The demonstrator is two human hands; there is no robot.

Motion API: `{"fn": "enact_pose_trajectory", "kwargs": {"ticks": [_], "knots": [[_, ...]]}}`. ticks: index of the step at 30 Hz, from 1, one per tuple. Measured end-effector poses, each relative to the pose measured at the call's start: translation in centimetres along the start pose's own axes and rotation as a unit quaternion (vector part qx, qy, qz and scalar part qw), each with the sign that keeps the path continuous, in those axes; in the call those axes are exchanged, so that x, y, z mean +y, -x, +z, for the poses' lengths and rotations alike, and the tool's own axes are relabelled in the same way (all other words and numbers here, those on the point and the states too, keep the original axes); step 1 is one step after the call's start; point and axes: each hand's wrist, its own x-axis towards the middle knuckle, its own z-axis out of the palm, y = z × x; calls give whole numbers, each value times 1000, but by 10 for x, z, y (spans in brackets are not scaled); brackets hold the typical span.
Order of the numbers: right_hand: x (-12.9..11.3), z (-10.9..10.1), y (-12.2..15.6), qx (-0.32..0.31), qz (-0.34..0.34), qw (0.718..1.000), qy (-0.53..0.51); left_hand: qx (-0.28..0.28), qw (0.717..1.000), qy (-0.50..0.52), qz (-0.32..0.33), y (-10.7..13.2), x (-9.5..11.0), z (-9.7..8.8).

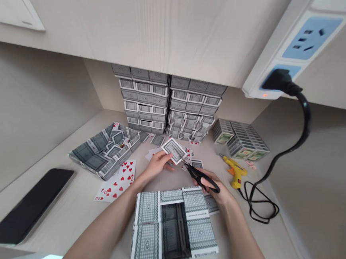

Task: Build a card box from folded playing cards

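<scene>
My left hand (157,164) pinches a playing card (174,149), its grey patterned back facing up. My right hand (213,185) grips black-handled scissors (198,175), whose blades meet the card's right edge. Whether the blades have cut into it I cannot tell. Between my forearms stands a box built of playing cards (202,231), with a dark rectangular opening in its top. Loose cards lie beneath and behind my hands. Left of my left hand, large heart cards (117,184) lie face up on the table.
An open card-covered tray (90,151) holding card pieces stands at left, near a black phone (30,206). Stacked card boxes (147,99) rise at the back. At right are packs of cards (244,139), a yellow glue gun (234,172) with black cord, and a power strip (310,36) above.
</scene>
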Motion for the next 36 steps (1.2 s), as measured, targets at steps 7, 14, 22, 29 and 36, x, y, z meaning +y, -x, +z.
{"fn": "enact_pose_trajectory", "kwargs": {"ticks": [7,14,22,29,36], "knots": [[2,0,-1,9,14,1000,0,4,1000,-13,5,1,1,2],[0,2,-1,13,28,1000,-7,-1,1000,-11,0,2,4,3],[-3,2,-2,4,37,999,11,6,1000,-15,-6,1,4,3],[-3,2,-2,-7,36,999,9,-1,1000,-12,-1,2,5,3],[-3,2,-1,-13,30,999,7,-4,1000,-12,-1,2,4,3]]}}
